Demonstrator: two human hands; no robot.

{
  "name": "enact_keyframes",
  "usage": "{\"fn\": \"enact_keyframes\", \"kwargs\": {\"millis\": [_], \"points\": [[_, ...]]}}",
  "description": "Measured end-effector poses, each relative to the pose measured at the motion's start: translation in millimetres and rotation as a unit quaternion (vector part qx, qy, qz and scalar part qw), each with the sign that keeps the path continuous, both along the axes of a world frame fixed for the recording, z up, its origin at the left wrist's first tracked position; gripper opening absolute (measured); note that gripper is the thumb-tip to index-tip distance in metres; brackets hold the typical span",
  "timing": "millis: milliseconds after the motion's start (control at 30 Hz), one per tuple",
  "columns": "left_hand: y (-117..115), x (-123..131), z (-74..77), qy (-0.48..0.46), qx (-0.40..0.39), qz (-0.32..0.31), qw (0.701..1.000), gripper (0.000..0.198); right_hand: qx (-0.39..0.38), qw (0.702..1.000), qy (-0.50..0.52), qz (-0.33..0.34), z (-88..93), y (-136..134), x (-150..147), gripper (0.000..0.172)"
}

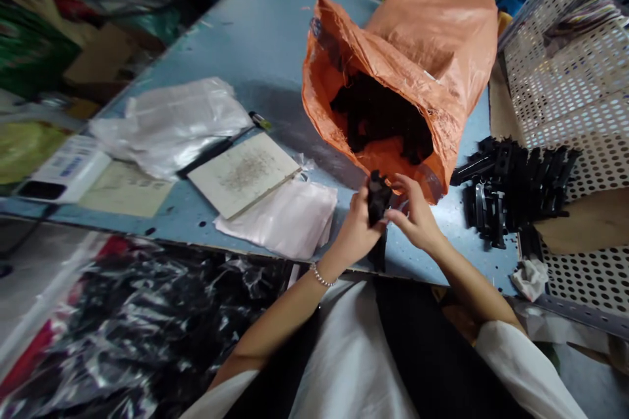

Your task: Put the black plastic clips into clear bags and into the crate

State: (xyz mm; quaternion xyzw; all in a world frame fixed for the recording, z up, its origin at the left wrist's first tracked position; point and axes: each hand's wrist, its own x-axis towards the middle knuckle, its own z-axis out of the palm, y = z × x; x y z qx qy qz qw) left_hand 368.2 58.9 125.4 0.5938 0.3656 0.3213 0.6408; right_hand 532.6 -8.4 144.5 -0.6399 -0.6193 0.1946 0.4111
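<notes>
My left hand is closed around a black plastic part, held just in front of the sack's mouth. On the right of the part is my right hand, its fingers apart and its thumb tip at or near the part's lower end. A dark flat strip shows below my hands at the table edge; whether it joins the held part I cannot tell. Behind them an orange woven sack lies with its mouth towards me and dark pieces inside. A pile of black plastic parts lies to the right.
Left on the blue table are clear plastic bags, a whitish board, more bags, a marker and a white box. A perforated rack borders the right. Black plastic bags fill the lower left.
</notes>
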Motion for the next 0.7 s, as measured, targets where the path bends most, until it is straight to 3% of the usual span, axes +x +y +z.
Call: {"fn": "enact_keyframes", "kwargs": {"millis": [100,200,300,400,533,700], "points": [[0,-16,-0.7,-0.062,-0.038,-0.106,0.992,0.079,-0.05,0.995,0.084,0.02,-6.7,14,-9,0.062],[3,-28,-0.5,-0.14,-0.157,-0.14,0.967,0.076,-0.039,0.988,0.14,0.05,-16.8,22,-18,0.058],[-2,-33,1.2,-0.147,-0.271,-0.173,0.936,0.073,0.02,0.998,0.028,0.059,-20.9,25,-16,0.067],[-10,-33,2.8,-0.147,-0.268,-0.135,0.943,0.079,0.051,0.99,-0.124,0.042,-23.0,23,-5,0.059],[-15,-32,7.0,-0.142,-0.246,-0.087,0.955,0.092,0.038,0.959,-0.269,0.078,-22.8,16,10,0.042],[-12,-35,23.1,-0.121,-0.295,-0.106,0.942,0.082,0.08,0.907,-0.378,0.168,0.2,14,27,0.027]]}}
